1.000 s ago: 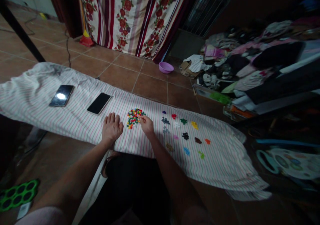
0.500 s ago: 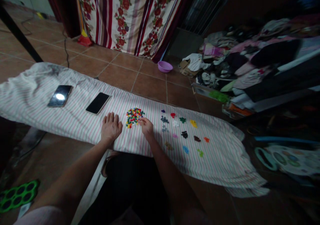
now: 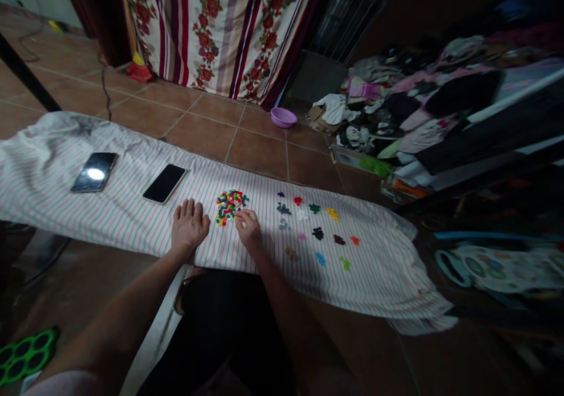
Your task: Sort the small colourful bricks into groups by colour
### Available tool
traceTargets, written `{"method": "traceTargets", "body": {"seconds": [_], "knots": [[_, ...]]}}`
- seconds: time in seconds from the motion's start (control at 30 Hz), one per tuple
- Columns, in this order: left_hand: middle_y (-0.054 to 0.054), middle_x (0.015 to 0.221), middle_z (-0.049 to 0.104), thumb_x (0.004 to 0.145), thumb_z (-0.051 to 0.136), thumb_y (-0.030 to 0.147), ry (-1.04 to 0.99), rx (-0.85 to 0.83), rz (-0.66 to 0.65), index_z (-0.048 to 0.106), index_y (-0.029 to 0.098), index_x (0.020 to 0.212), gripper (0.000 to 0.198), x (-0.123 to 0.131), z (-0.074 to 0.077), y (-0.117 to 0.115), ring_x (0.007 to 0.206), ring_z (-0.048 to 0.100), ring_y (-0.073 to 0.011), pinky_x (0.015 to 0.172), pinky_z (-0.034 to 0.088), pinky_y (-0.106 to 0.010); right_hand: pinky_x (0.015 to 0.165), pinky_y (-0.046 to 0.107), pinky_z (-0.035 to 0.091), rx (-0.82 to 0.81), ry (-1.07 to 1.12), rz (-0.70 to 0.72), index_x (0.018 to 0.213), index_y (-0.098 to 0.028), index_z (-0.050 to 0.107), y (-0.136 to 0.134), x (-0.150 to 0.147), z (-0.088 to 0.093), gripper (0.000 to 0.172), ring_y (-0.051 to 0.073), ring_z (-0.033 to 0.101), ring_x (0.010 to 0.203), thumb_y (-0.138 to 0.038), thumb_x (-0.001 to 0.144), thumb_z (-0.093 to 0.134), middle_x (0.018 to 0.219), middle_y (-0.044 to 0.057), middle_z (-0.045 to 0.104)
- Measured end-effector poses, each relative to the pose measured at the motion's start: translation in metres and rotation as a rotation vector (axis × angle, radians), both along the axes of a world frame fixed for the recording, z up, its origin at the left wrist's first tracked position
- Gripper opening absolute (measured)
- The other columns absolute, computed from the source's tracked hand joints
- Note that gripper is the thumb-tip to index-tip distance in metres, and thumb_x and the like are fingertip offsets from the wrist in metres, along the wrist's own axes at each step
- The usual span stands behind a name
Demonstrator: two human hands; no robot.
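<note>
Head view: my left hand (image 3: 189,228) lies flat on the cloth (image 3: 374,267), left of the colourful pile (image 3: 228,204); my right hand (image 3: 249,229), apart from the left, sits bunched at the pile's right edge, grip unclear!

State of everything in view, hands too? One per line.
cloth: spread, wrinkled at left end
mixed pile: loose, colours jumbled
single-colour clusters: sorted, set apart
left hand: open, palm down on cloth
right hand: curled at mixed pile's edge; grip unclear
nearer phone: lying flat, screen dark
farther phone: lying flat, bright glare
purple bowl: upright on floor
</note>
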State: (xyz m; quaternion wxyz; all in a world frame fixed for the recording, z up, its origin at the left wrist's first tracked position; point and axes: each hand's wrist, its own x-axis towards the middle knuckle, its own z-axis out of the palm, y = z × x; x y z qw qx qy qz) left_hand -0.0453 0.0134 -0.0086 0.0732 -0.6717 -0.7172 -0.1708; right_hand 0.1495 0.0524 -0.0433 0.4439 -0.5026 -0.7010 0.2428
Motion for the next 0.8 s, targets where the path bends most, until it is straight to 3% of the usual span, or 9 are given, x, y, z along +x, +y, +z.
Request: {"method": "traceTargets", "body": {"seconds": [0.23,0.53,0.8], "knots": [[-0.023,0.140,0.050,0.091,0.035,0.038,-0.018,0.023,-0.015,0.053,0.008,0.129,0.051,-0.001,-0.002,0.000,0.134,0.042,-0.0355,0.111,0.029,-0.049,0.091,0.033,0.055,0.020,-0.013,-0.051,0.093,-0.023,0.069,-0.005,-0.004,0.001,0.021,0.017,0.062,0.095,-0.014,0.084,0.052,0.101,0.006,0.061],[-0.025,0.137,0.051,0.091,0.034,0.034,-0.043,0.017,-0.029,0.055,0.006,0.125,0.050,0.001,0.007,-0.002,0.134,0.042,-0.0371,0.110,0.029,-0.050,0.082,0.032,0.056,-0.020,0.045,-0.111,0.094,-0.023,0.064,-0.007,0.002,0.011,0.015,0.018,0.067,0.088,-0.025,0.088,0.050,0.092,0.004,0.069],[-0.024,0.139,0.050,0.091,0.033,0.036,-0.006,-0.007,-0.019,0.054,0.007,0.126,0.051,0.001,0.007,-0.003,0.133,0.043,-0.0362,0.109,0.030,-0.050,0.073,0.030,0.055,-0.015,0.084,-0.268,0.090,-0.021,0.064,0.001,0.049,0.027,0.016,0.017,0.066,0.079,-0.028,0.082,0.052,0.089,0.004,0.067]]}}
